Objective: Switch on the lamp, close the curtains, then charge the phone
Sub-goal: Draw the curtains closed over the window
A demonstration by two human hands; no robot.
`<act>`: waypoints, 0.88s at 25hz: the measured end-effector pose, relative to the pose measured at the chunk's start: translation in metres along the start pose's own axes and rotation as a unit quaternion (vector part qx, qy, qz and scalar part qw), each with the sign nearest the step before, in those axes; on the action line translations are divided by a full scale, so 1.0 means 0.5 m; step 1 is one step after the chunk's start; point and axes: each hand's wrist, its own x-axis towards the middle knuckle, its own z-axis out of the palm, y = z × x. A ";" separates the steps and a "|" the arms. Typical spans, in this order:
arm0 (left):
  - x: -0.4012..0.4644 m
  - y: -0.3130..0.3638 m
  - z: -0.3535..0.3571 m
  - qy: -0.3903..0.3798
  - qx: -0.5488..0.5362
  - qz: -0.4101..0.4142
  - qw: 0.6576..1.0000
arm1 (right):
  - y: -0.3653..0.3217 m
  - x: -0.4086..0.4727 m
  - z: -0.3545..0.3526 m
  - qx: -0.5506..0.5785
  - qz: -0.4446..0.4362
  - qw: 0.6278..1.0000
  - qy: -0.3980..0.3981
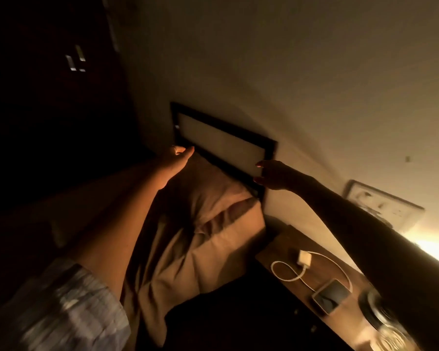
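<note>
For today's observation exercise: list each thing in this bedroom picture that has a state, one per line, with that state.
Phone: screen dark, lying flat on the bedside table.
Charger: unplugged, lying on the table, cable looped toward the phone.
Lamp glow: lit.
Left hand: open, reaching over the pillow.
Right hand: open, at the headboard.

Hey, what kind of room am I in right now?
Most likely a bedroom, dimly lit. A pillow lies against a dark-framed headboard, and beside it a wooden bedside table carries a phone and a white charger with its cable.
</note>
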 end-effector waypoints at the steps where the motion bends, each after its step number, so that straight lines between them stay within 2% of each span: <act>1: -0.022 -0.024 -0.063 0.032 -0.005 -0.006 0.999 | -0.066 0.011 0.001 -0.007 -0.032 0.999 0.001; 6: -0.168 -0.158 -0.377 0.161 -0.001 -0.037 0.986 | -0.415 0.040 0.023 0.000 -0.167 0.986 -0.011; 10: -0.346 -0.276 -0.603 0.248 0.001 -0.097 0.964 | -0.721 0.005 0.076 0.042 -0.281 0.958 -0.021; 15: -0.598 -0.415 -0.846 0.386 0.020 -0.178 0.905 | -1.080 -0.113 0.154 0.050 -0.439 0.895 -0.058; 22: -0.907 -0.521 -1.025 0.522 0.010 -0.274 0.808 | -1.434 -0.273 0.225 0.056 -0.575 0.810 -0.102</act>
